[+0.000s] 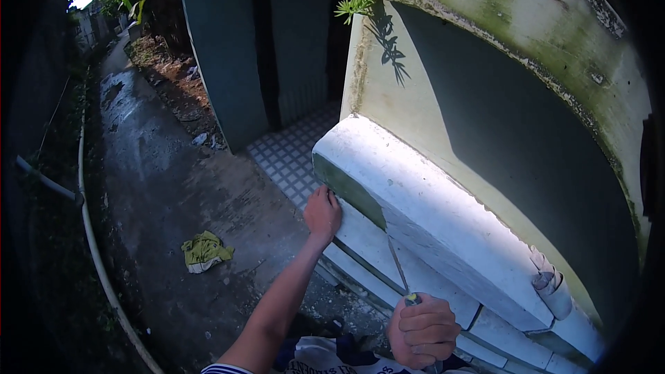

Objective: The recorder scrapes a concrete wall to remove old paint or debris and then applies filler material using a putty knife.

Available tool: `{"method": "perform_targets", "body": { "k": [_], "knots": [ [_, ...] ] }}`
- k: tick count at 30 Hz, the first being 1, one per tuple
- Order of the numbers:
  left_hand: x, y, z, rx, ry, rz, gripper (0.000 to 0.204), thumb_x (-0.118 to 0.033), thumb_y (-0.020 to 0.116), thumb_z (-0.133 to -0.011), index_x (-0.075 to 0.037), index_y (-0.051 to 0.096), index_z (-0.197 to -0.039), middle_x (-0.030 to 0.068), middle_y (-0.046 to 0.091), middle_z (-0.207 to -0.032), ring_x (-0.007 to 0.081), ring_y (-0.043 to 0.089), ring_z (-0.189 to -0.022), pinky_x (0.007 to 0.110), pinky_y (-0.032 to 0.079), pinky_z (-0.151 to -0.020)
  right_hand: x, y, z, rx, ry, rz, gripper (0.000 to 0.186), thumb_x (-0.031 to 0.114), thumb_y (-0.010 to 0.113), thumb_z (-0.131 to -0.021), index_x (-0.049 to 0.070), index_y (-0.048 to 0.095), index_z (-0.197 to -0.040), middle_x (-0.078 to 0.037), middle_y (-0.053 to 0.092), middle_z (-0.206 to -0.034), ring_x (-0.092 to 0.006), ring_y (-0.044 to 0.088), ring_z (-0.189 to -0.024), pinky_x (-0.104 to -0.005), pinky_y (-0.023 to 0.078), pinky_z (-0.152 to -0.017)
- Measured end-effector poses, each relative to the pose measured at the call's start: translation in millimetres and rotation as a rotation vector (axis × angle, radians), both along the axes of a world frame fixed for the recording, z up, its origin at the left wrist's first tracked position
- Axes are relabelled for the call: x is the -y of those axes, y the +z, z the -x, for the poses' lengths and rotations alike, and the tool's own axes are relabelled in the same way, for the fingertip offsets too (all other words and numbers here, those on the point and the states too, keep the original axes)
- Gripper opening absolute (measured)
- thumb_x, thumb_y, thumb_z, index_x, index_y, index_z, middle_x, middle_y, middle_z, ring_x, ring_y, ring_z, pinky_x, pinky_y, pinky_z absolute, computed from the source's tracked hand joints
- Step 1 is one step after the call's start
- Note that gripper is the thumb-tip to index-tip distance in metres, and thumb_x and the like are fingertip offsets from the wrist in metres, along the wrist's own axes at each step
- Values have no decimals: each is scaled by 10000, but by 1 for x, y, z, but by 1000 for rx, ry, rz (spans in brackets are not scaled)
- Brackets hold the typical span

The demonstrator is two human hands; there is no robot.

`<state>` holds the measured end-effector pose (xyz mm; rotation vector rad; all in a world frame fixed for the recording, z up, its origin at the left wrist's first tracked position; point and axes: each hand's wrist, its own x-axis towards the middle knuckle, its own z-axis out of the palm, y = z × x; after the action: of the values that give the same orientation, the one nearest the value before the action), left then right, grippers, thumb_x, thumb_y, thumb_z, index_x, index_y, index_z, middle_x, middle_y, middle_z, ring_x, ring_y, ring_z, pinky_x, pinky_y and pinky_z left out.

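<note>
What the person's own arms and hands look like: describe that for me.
The left hand and right hand are ungloved, with no rings visible. The left forearm is bare, without a watch or bracelet, below a white sleeve with dark stripes. The right sleeve cannot be seen.

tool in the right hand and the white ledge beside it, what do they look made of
Tool: shaft probably metal, being thin, straight and dull; the right hand mostly hides the handle. White ledge: likely painted concrete or plaster, matte, with small chips along its edge.
</note>
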<state>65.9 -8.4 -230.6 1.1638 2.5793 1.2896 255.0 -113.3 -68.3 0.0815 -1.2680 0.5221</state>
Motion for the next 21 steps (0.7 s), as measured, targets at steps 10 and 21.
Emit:
{"method": "perform_targets", "body": {
  "k": [10,21],
  "knots": [
    [-8,1,-2,4,7,-2,235,-198,519,-957,-66,640,-1110,159,681,-1054,374,631,-1019,496,504,-827,-10,4,-4,38,25,-97,293,207,552,-1007,114,445,-750,1,504,-487,-155,525,-398,-299,490,-472],
    [0,-3,6,36,-24,4,232,-211,517,-953,-35,607,-1075,197,650,-1050,411,614,-1013,529,484,-829,-1,-30,-13,550,148,-125,163,81,666,-906,23,559,-796,-56,603,-667,-218,621,-549,-354,549,-555]
  ]
}}
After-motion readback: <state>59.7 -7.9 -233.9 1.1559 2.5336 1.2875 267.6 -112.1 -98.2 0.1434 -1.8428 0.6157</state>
